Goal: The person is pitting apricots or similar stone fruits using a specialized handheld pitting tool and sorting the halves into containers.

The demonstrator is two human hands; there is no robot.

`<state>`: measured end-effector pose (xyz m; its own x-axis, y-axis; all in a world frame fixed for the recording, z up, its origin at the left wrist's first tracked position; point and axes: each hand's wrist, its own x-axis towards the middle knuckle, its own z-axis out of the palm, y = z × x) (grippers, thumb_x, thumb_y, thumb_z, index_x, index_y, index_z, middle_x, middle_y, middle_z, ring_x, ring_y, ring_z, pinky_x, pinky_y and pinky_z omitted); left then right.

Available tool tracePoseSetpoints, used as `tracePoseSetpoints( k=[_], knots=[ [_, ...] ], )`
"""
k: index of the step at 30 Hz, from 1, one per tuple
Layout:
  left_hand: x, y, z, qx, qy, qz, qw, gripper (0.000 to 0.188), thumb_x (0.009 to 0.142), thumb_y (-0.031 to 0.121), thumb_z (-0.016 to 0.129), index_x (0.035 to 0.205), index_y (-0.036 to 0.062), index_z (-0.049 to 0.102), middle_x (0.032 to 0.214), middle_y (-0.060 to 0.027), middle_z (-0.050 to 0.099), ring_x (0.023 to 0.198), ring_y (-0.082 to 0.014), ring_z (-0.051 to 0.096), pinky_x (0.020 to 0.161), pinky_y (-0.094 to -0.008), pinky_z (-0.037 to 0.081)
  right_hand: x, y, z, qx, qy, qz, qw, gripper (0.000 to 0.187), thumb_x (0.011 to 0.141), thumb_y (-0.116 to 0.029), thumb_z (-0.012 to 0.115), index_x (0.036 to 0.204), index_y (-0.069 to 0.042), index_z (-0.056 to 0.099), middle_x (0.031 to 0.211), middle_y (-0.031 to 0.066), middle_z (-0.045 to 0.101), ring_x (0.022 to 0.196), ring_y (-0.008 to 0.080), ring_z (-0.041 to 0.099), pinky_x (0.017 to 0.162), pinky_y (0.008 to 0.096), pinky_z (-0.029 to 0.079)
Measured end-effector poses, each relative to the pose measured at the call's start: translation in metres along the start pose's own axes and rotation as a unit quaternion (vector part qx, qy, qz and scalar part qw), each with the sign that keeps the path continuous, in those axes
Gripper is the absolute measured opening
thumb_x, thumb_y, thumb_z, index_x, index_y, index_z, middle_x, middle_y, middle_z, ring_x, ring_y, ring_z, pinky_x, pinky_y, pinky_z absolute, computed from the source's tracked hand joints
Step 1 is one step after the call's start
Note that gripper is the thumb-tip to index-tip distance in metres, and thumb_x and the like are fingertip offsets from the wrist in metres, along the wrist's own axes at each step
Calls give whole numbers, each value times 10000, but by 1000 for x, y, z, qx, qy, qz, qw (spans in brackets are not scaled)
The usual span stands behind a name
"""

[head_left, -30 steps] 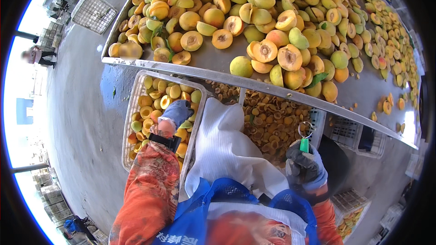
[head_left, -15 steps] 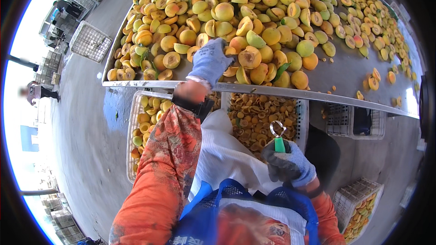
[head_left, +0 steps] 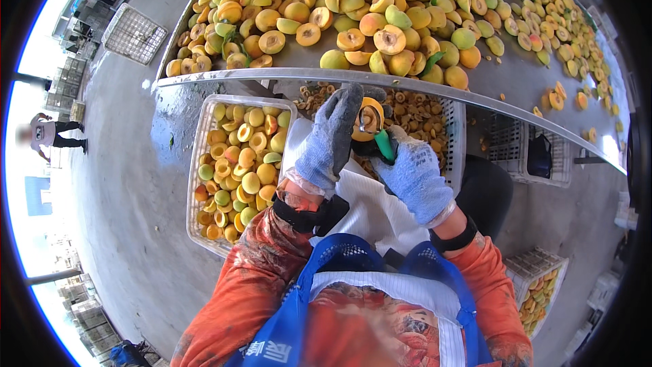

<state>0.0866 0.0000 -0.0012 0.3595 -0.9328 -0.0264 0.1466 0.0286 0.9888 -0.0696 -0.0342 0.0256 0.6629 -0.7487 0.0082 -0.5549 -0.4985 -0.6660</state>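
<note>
Left fingers [head_left: 348, 114] curl around a fruit half [head_left: 369, 121]; right fingers [head_left: 399, 136], beside them, clench a loop tool [head_left: 385, 145]. Likely soft, light fruit: cup the skin.

Table [head_left: 516, 88]: before the person; fruit pile [head_left: 414, 17] on top.
Left crate [head_left: 252, 100]: near side of table; fruit halves [head_left: 258, 141] inside.
Centre crate [head_left: 456, 136]: right of left crate; fruit scraps [head_left: 414, 112] inside.
Cut fruit [head_left: 372, 110]: in left grip [head_left: 330, 137].
Hand tool [head_left: 385, 146]: in right grip [head_left: 414, 173], at cut fruit.
</note>
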Motion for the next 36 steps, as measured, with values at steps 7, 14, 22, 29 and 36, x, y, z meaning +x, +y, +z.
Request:
tracePoseSetpoints(
  k=[7, 14, 22, 29, 36],
  knots=[
    [-33, 14, 7, 439, 88, 248, 859, 400, 820, 58, 555, 1201, -30, 469, 1129, -197, 532, 991, -303, 562, 852, -350, 467, -19, -18, 10, -24, 27, 41, 999, 319, 721, -210, 694, 953, -37, 561, 730, 183, 612, 673, 363, 607, 596, 406, 485],
    [-36, 16, 14, 468, 131, 296, 823, 426, 771, 78, 619, 1159, -41, 492, 1106, -202, 545, 947, -338, 568, 822, -371, 476, -24, -26, 13, 36, 74, 35, 996, 298, 723, -155, 686, 961, -38, 550, 729, 182, 613, 666, 362, 606, 581, 401, 478],
    [-36, 36, 21, 301, 64, 194, 931, 244, 873, 132, 493, 1069, -1, 552, 995, -163, 573, 847, -272, 578, 753, -341, 476, -26, -21, 9, 169, -21, 20, 985, 230, 750, -164, 622, 916, -23, 549, 664, 167, 599, 596, 304, 609, 572, 376, 486],
    [-13, 36, 13, 209, -100, 150, 961, 333, 939, 300, 452, 1000, 12, 609, 872, -59, 613, 719, -103, 541, 686, -259, 470, -25, -24, -17, 540, -244, 267, 760, 243, 742, -178, 647, 882, 0, 559, 541, 62, 523, 388, 156, 487, 362, 263, 382],
    [1, 42, 9, 152, -223, -80, 960, 508, 923, 449, 386, 893, 29, 670, 794, -70, 654, 692, -139, 602, 656, -256, 489, -32, -8, -16, 673, -281, 259, 634, 290, 724, -203, 665, 883, 3, 536, 521, 37, 482, 364, 138, 441, 341, 266, 358]
  ],
)
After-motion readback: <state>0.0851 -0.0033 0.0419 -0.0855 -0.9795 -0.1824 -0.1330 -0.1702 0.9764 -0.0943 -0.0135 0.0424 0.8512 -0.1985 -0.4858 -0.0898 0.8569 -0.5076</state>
